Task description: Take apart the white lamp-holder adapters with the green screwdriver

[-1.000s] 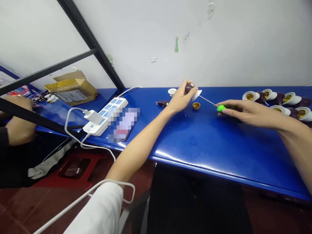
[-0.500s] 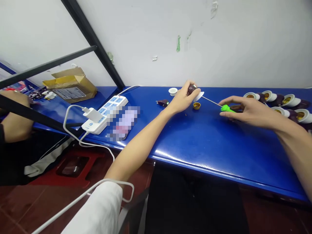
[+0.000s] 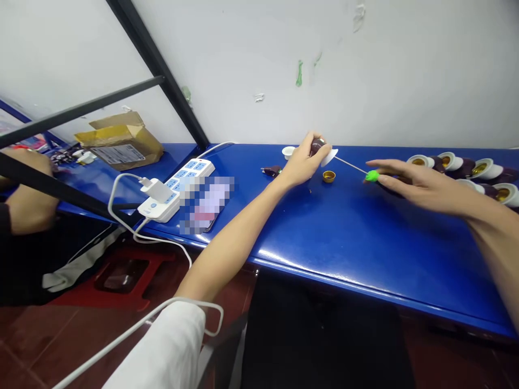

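My left hand point(image 3: 304, 159) is closed round a dark brown rounded piece point(image 3: 317, 145) with a white cup-shaped rim point(image 3: 329, 157) facing right. My right hand point(image 3: 409, 181) is closed on the green handle point(image 3: 372, 176) of a screwdriver, thumb below and fingers above. Its thin shaft point(image 3: 351, 166) points left into the white rim, where the tip is hidden. Just below the rim, a small gold cup point(image 3: 328, 176) sits on the blue table point(image 3: 324, 232). Left of my left hand lie a white ring-shaped part point(image 3: 288, 152) and a small dark brown part point(image 3: 271, 171).
Several brown-and-white pieces with gold insides point(image 3: 484, 168) lie at the right. On the left are a white power strip point(image 3: 178, 189) with a charger, a phone point(image 3: 211, 205), and an opened carton point(image 3: 121, 146). Another person's arm point(image 3: 32, 200) shows beyond the black frame point(image 3: 162, 81).
My right hand's fingers have shifted on the green handle, and less of the handle shows. My left hand keeps its grip on the brown piece. The view has shifted slightly.
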`<action>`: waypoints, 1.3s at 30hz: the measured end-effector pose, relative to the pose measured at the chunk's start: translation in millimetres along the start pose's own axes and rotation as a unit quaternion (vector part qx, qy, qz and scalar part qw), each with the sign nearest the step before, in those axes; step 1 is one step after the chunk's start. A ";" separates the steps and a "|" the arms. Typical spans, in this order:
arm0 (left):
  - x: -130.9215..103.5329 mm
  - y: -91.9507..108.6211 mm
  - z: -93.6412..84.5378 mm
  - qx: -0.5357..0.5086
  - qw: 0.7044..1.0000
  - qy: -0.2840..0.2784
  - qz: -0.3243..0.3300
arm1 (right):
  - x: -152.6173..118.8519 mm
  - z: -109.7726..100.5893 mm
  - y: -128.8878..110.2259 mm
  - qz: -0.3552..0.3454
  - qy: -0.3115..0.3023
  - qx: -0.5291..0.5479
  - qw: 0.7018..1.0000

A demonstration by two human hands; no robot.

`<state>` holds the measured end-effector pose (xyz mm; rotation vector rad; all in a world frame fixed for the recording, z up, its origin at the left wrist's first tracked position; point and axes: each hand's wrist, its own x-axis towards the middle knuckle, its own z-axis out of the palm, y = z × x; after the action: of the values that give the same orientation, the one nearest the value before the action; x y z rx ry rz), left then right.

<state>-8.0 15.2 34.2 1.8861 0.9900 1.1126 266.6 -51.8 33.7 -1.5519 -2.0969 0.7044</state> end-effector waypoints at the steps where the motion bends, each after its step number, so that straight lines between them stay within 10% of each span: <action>1: -0.1 0.3 0.1 0.000 1.000 0.000 0.001 | -0.7 -0.6 -1.0 0.003 -0.007 -0.002 1.000; 39: 19.1 -1.1 -12.7 -0.267 0.955 0.077 -0.106 | -1.8 -19.3 -9.2 0.012 -0.089 0.038 0.995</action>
<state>-13.4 34.9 44.8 1.2478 0.8428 1.2579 272.2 -53.1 54.3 -1.5247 -2.1529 0.9522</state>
